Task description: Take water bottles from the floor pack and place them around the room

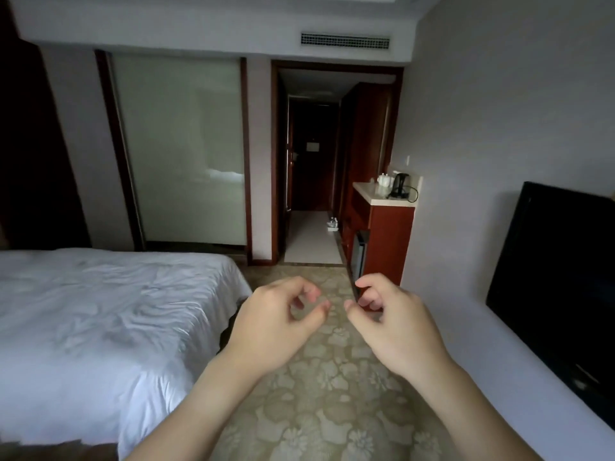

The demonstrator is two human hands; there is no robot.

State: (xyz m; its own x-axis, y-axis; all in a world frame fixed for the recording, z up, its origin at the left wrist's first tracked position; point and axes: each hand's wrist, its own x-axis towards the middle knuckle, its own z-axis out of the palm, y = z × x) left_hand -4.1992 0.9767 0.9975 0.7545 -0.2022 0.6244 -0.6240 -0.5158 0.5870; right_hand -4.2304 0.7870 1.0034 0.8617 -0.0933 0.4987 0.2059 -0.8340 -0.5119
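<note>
The pack of water bottles [332, 224] stands far off on the pale hallway floor, by the base of the red wooden cabinet. It looks small and its details are hard to make out. My left hand [279, 317] and my right hand [392, 321] are raised side by side in front of me above the flowered carpet. Both hold nothing, with fingers loosely curled and thumb and fingertips apart. The two hands are a short gap from each other and far from the pack.
A white bed [100, 327] fills the left. A red cabinet with a light counter [369, 191] carries a black kettle [401, 184] and white cups. A black TV [559, 277] leans on the right wall. A flowered carpet aisle [326, 377] leads to the doorway [316, 161].
</note>
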